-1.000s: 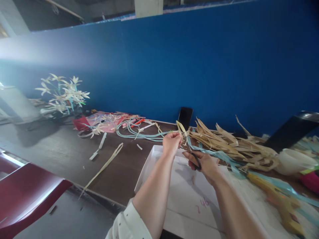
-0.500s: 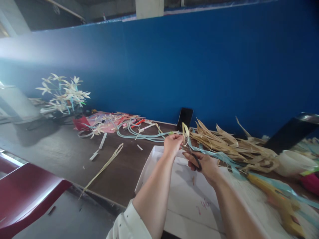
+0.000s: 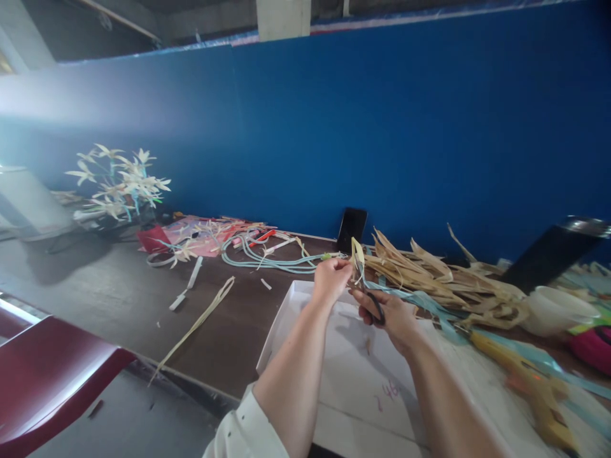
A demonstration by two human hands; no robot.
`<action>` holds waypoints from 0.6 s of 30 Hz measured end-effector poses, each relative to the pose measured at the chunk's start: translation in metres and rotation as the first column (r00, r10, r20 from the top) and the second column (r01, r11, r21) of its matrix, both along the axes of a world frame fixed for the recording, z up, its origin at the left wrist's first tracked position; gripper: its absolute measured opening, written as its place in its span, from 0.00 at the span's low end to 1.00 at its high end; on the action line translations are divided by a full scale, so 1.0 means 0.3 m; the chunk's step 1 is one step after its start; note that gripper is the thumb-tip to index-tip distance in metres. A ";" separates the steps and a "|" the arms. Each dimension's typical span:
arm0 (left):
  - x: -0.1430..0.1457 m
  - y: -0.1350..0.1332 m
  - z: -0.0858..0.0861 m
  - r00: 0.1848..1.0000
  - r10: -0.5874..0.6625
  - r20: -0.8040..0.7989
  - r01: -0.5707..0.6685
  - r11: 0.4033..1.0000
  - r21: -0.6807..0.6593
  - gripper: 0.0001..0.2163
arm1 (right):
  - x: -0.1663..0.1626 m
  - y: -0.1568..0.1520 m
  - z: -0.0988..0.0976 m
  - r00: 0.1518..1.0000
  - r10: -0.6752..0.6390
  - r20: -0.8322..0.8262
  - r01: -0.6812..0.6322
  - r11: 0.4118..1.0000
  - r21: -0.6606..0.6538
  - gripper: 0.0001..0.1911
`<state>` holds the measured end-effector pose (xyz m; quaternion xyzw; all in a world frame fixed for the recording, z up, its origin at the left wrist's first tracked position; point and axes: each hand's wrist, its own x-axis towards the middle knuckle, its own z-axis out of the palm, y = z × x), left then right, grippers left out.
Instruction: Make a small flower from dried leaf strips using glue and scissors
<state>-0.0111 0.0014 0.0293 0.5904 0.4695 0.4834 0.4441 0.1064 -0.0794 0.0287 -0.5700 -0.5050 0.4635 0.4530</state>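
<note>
My left hand (image 3: 333,277) is closed in a pinch on a small pale husk flower (image 3: 358,252), which points up above the far end of a white box lid (image 3: 351,362). In my right hand (image 3: 389,316) is a pair of scissors (image 3: 377,308) with dark handles, fingers wrapped through the loops. The blades reach up to the husk beside my left fingertips; whether they are apart is too small to tell. A light blue ribbon (image 3: 415,297) runs behind the scissors, along a heap of dry corn husks (image 3: 429,270).
A dark phone (image 3: 352,228) leans against the blue partition (image 3: 382,127). On the right lie a yellow glue gun (image 3: 525,375) and a white cup (image 3: 558,310). Pale blue wires (image 3: 267,262) and finished husk flowers (image 3: 126,181) are on the left, with a red chair (image 3: 57,375) by the table.
The view has shifted slightly. Both hands stay almost in the same place, with the scissors still at the husk flower.
</note>
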 end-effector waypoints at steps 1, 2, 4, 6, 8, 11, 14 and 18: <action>-0.001 0.000 0.000 1.000 -0.003 -0.002 0.003 1.000 0.010 0.08 | 0.000 -0.001 0.002 1.000 0.003 -0.002 -0.003 1.000 -0.001 0.19; -0.001 0.000 0.000 1.000 -0.005 -0.002 0.005 1.000 0.016 0.08 | 0.000 -0.001 0.002 1.000 0.004 -0.004 -0.004 1.000 0.002 0.20; -0.002 -0.002 0.002 1.000 -0.011 -0.001 0.011 1.000 0.025 0.08 | 0.001 -0.001 -0.001 1.000 0.001 -0.008 -0.001 1.000 0.012 0.20; -0.003 -0.005 0.007 1.000 -0.019 0.005 0.019 0.999 0.031 0.08 | 0.002 0.000 -0.007 1.000 -0.006 -0.011 0.006 1.000 0.022 0.21; -0.003 -0.010 0.011 0.999 -0.031 0.016 0.031 0.999 0.031 0.07 | 0.004 0.002 -0.013 1.000 -0.009 -0.012 0.010 1.000 0.027 0.21; -0.005 -0.016 0.019 0.998 -0.057 0.036 0.057 0.998 -0.001 0.08 | 0.005 0.004 -0.018 1.000 -0.013 -0.010 0.013 1.000 0.025 0.21; -0.007 -0.020 0.028 0.995 -0.078 0.061 0.081 0.995 -0.050 0.08 | 0.006 0.006 -0.020 0.999 -0.032 -0.012 0.032 0.999 0.021 0.22; -0.009 -0.020 0.036 0.991 -0.094 0.097 0.102 0.991 -0.084 0.08 | 0.008 0.006 -0.019 0.999 -0.030 -0.028 0.031 0.999 0.020 0.24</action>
